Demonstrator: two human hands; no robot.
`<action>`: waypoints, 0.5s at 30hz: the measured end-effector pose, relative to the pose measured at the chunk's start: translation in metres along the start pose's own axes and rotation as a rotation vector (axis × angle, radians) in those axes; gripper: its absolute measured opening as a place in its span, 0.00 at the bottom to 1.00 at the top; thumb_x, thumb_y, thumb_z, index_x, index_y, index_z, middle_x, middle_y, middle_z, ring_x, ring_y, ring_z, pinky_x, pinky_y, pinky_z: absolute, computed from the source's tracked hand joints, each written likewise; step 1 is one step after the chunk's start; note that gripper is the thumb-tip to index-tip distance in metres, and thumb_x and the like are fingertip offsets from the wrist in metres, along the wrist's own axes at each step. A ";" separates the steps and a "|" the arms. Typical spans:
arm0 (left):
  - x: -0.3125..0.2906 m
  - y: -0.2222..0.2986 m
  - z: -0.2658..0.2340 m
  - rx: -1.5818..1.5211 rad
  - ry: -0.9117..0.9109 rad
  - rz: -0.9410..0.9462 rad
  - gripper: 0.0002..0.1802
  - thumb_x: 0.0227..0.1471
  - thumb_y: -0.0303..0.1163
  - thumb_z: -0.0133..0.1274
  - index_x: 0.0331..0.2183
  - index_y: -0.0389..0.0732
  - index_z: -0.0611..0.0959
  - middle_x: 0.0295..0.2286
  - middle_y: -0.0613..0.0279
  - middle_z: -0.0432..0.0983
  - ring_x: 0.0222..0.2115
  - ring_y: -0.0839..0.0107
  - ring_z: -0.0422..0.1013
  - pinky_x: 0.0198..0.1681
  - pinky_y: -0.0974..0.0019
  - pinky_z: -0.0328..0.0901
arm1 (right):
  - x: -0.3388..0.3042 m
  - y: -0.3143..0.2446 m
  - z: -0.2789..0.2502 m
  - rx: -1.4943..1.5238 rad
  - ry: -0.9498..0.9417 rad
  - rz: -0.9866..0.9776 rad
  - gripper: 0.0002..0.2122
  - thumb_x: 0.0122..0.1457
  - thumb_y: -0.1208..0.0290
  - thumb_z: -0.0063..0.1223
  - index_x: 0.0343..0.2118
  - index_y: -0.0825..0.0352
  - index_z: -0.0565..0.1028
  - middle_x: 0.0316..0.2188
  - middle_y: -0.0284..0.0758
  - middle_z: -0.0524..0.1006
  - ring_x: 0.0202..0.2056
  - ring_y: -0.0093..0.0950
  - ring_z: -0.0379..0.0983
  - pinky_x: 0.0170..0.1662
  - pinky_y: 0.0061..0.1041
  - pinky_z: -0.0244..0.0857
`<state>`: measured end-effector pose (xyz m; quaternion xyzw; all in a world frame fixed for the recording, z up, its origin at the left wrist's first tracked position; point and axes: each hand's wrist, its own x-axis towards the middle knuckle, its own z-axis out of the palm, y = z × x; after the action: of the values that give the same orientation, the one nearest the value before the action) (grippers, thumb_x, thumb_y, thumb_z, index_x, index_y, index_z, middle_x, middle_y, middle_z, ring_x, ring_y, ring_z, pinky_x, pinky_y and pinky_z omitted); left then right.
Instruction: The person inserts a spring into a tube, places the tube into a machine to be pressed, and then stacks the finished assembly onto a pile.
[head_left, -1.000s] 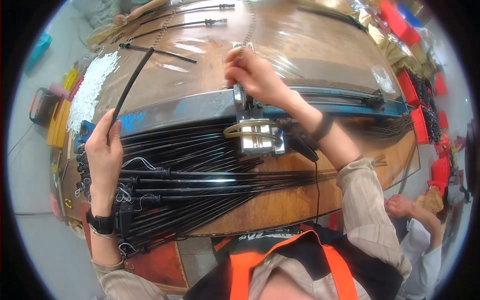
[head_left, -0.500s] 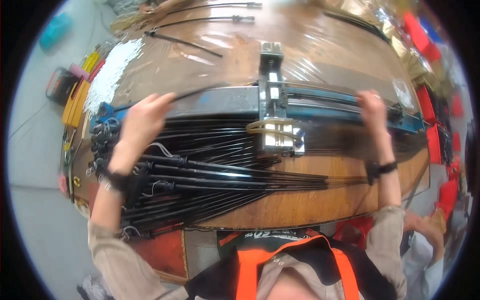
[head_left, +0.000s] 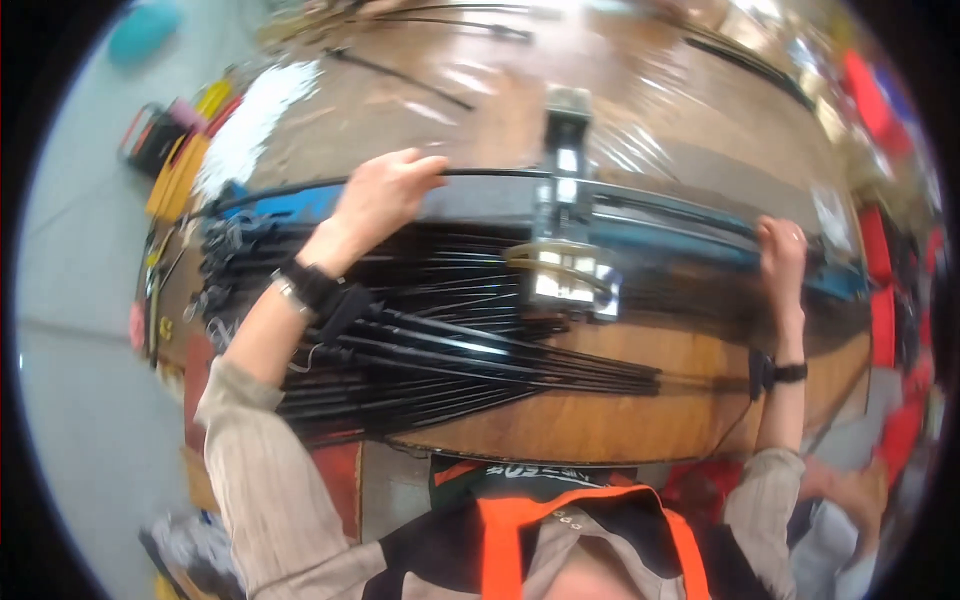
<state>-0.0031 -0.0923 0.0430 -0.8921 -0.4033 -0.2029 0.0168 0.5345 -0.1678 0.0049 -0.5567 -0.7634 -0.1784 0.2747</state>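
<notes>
Black slender flexible sheath (head_left: 495,173): held slanting up a second ago, now lowered along the blue-grey steel rail (head_left: 470,203), hence lined up with the silver metal clamp block (head_left: 568,190). Long axis left to right, leading end rightward, reaching the block (entry unclear). Left hand (head_left: 388,190): clamped on sheath. Right hand (head_left: 783,248): near the rail's right end, fingers curled; contents, cannot tell.

Open worktop (head_left: 600,425) btm ctr, room to pass; upright metal fixture (head_left: 565,205) blocks ctr; black cables (head_left: 420,385) crowd L.
</notes>
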 end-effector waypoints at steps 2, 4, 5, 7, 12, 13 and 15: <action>0.003 0.003 -0.003 -0.019 -0.016 0.006 0.10 0.52 0.31 0.56 0.38 0.41 0.82 0.26 0.52 0.74 0.29 0.49 0.72 0.31 0.54 0.68 | 0.005 -0.003 0.002 0.030 -0.012 0.004 0.02 0.56 0.78 0.51 0.32 0.68 0.74 0.27 0.41 0.74 0.33 0.42 0.70 0.42 0.37 0.63; 0.005 0.004 -0.008 -0.003 -0.012 0.017 0.10 0.52 0.31 0.57 0.38 0.42 0.82 0.25 0.52 0.73 0.27 0.51 0.72 0.30 0.55 0.67 | 0.007 -0.006 0.001 0.020 -0.013 0.004 0.01 0.56 0.78 0.51 0.31 0.68 0.74 0.26 0.42 0.73 0.32 0.43 0.70 0.41 0.37 0.62; 0.006 0.003 -0.011 0.013 -0.012 0.014 0.10 0.52 0.31 0.57 0.38 0.42 0.83 0.25 0.52 0.73 0.27 0.52 0.72 0.29 0.55 0.67 | 0.007 -0.007 0.002 0.039 0.021 0.001 0.01 0.56 0.79 0.52 0.31 0.68 0.74 0.26 0.41 0.73 0.32 0.42 0.70 0.42 0.36 0.62; 0.015 -0.001 -0.024 0.079 0.024 0.028 0.10 0.52 0.31 0.57 0.38 0.43 0.83 0.24 0.53 0.73 0.26 0.53 0.72 0.28 0.56 0.67 | 0.009 -0.012 0.005 0.076 0.084 -0.006 0.02 0.54 0.79 0.53 0.30 0.67 0.74 0.25 0.40 0.73 0.32 0.40 0.70 0.43 0.35 0.63; -0.014 -0.006 -0.036 0.302 -0.006 0.104 0.10 0.50 0.31 0.58 0.38 0.47 0.82 0.22 0.58 0.71 0.23 0.58 0.71 0.26 0.58 0.66 | 0.029 -0.041 0.018 0.140 0.000 -0.139 0.02 0.54 0.79 0.54 0.30 0.65 0.74 0.24 0.36 0.74 0.33 0.37 0.72 0.47 0.34 0.62; -0.017 -0.004 -0.037 0.340 -0.048 0.140 0.10 0.49 0.31 0.58 0.38 0.48 0.82 0.21 0.60 0.70 0.23 0.59 0.71 0.26 0.59 0.66 | 0.027 -0.042 0.020 0.129 -0.009 -0.119 0.01 0.54 0.77 0.54 0.30 0.64 0.75 0.25 0.34 0.76 0.34 0.36 0.72 0.49 0.35 0.61; -0.012 -0.007 -0.037 0.334 -0.011 0.124 0.11 0.49 0.31 0.58 0.38 0.48 0.82 0.21 0.60 0.70 0.23 0.59 0.71 0.26 0.59 0.66 | 0.021 -0.040 0.019 0.116 -0.022 -0.091 0.01 0.55 0.76 0.55 0.30 0.64 0.75 0.26 0.33 0.77 0.35 0.34 0.73 0.50 0.36 0.61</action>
<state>-0.0286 -0.1032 0.0711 -0.9012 -0.3756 -0.1267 0.1752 0.4878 -0.1540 0.0042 -0.5067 -0.7999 -0.1402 0.2895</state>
